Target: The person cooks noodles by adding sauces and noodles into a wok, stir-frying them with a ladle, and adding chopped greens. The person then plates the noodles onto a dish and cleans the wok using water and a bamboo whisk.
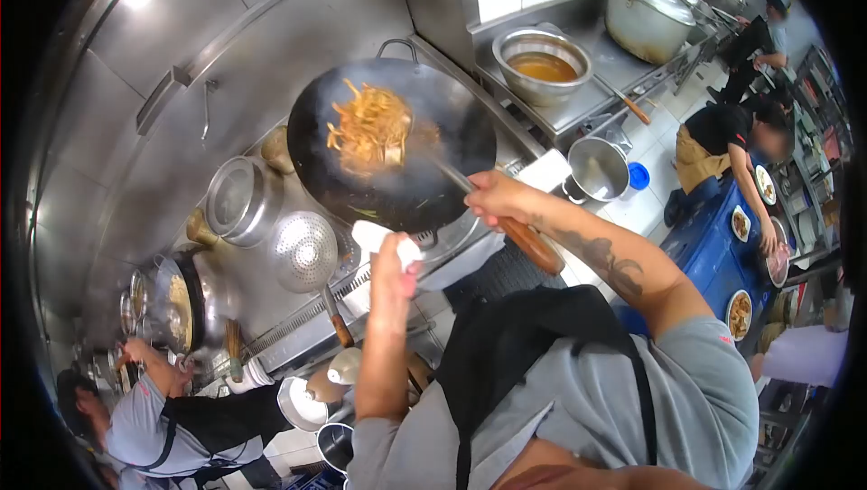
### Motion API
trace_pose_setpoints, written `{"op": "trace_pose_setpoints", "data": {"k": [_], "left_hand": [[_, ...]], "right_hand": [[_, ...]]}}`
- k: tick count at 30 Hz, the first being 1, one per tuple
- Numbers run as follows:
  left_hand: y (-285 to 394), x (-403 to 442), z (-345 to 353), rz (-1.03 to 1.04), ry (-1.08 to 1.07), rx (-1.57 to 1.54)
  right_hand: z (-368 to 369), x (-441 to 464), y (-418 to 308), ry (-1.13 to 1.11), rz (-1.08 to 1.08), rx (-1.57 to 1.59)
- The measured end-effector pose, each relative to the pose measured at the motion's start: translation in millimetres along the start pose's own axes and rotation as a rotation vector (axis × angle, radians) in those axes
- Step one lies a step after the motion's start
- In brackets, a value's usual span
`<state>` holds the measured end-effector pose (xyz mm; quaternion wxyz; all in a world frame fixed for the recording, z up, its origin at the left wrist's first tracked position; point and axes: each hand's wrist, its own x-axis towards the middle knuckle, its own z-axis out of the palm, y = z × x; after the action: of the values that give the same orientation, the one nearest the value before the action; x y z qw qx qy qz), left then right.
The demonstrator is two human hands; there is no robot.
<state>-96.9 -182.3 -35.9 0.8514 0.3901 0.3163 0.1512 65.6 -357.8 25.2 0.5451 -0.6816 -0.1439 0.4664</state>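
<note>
My right hand (495, 198) is closed round the shaft of a wok ladle (533, 246) with a wooden handle. Its head is mostly hidden by food and steam. Brownish-yellow strips of food (368, 124) are bunched up in the large dark wok (325, 192), some of them seeming raised above its surface. At the wok's near edge, my left hand (397, 264) grips a folded white cloth (375, 237) by the near handle. Whether the cloth wraps that handle is unclear.
A perforated strainer (305, 251) and a metal pot (239, 201) sit left of the wok. A bowl of brown liquid (542, 65) and a big lidded pot (646, 16) stand back right. One co-worker (172, 418) cooks at the left; another (722, 142) leans over plates at the right.
</note>
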Motion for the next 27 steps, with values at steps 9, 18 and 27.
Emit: {"op": "trace_pose_setpoints", "data": {"k": [9,18,27], "left_hand": [[-58.2,-47.8,2.8,-0.294,-0.220,-0.137],[-80.5,-133.8,61.8,-0.479,-0.438,0.123],[63.1,-73.9,68.5,-0.912,-0.728,0.252]], "right_hand": [[-56.9,-136.0,64.3,-0.132,0.135,0.522],[-34.3,-332.4,124.4,0.234,0.030,0.761],[176.5,-333.6,4.7,0.795,-0.039,1.067]]}}
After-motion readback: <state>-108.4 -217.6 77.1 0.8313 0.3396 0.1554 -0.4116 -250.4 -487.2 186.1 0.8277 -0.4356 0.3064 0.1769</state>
